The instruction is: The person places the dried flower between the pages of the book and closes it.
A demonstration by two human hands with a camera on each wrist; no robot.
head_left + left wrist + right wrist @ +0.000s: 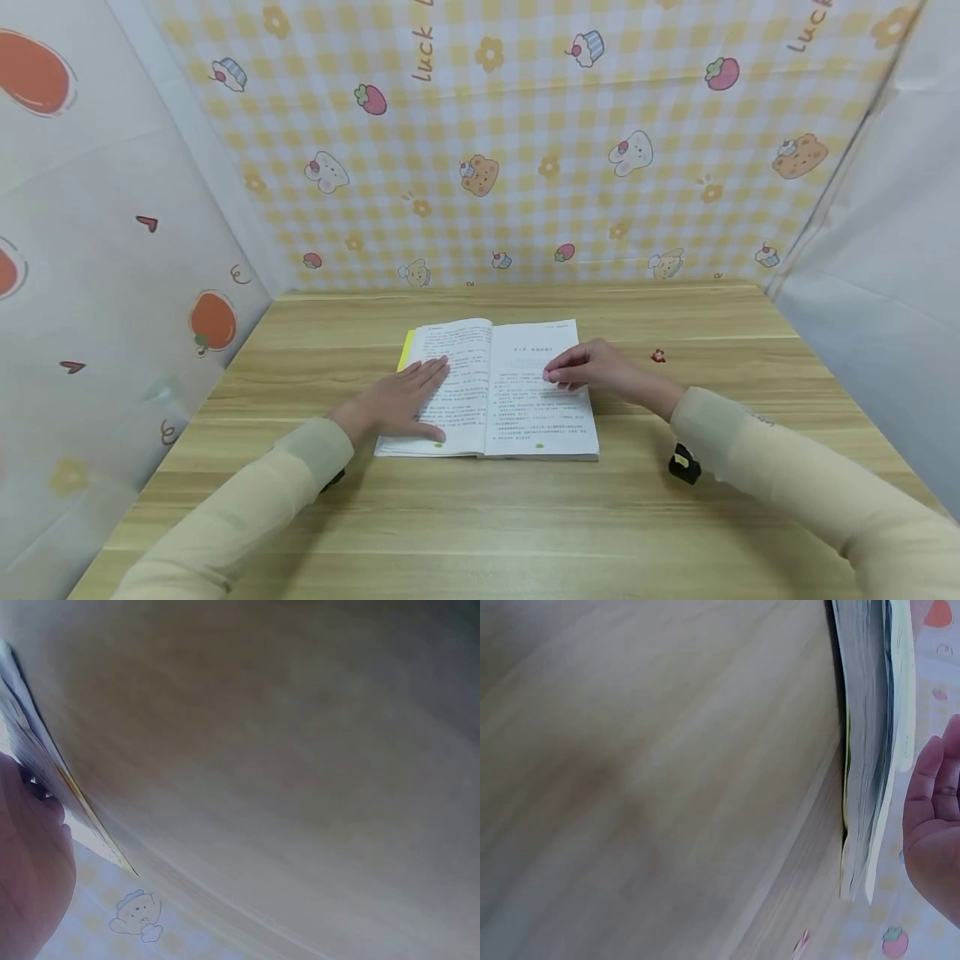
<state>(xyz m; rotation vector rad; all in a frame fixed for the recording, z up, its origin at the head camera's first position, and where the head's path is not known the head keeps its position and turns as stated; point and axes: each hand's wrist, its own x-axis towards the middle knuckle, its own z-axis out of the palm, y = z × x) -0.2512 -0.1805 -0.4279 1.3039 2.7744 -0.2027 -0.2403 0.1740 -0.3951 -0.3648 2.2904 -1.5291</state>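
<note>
An open book (pixel 525 417) lies on the wooden table, printed text on both pages and a yellow cover edge showing at its left. My left hand (pixel 405 398) rests flat on the left page, fingers straight and thumb spread. Over the right page's outer edge is my right hand (pixel 596 368), its fingers loosely bent and thumb close to the index finger. I see nothing between those fingertips, though they are small in the head view. In the right wrist view, the bent fingers (pixel 924 784) stand apart from the book's page edges (pixel 866 750).
A small red object (pixel 657 356) lies on the table (pixel 487 525) to the right of the book. Black wrist devices show under both forearms, the right one (pixel 684 464) more clearly. A patterned yellow-checked cloth (pixel 525 167) hangs behind the table, with pale sheets at both sides.
</note>
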